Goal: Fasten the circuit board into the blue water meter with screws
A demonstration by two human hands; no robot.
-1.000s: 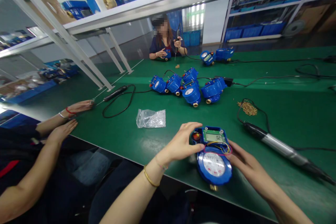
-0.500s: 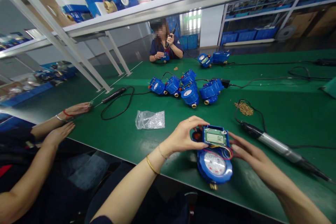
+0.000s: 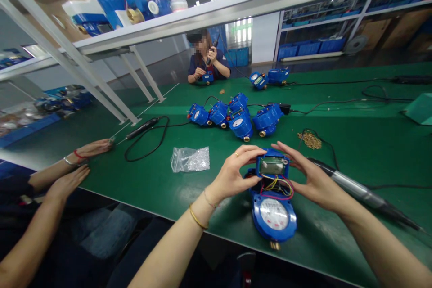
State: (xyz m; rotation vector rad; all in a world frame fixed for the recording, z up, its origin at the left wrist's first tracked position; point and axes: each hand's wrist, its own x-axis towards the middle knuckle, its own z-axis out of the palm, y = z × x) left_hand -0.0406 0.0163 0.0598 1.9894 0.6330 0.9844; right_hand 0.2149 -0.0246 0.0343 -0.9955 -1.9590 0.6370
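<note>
Head view: the blue water meter (image 3: 274, 216) lies on the green bench (image 3: 354, 144) at about 6 o'clock, dial up. Its display module (image 3: 272, 166), which lay flat against the meter body a second ago, has been tipped up on edge, so that the coloured wires (image 3: 277, 185) beneath it are now exposed. The left hand (image 3: 232, 175) has been shifted up to the module's 9 o'clock side, its fingers narrowed onto that edge; the right hand (image 3: 312, 180) has been brought from the meter's side to the module's 3 o'clock edge, fingers spread and touching it. The module is thus held between both hands, and the wiring appears to have been opened to access. An electric screwdriver (image 3: 357, 191) lies untouched at 3 o'clock, a plastic bag (image 3: 191, 159) at 9 o'clock, and more meters (image 3: 236, 117) are clustered at 12 o'clock. Another person's hands (image 3: 81, 162) rest at the bench's left edge.
</note>
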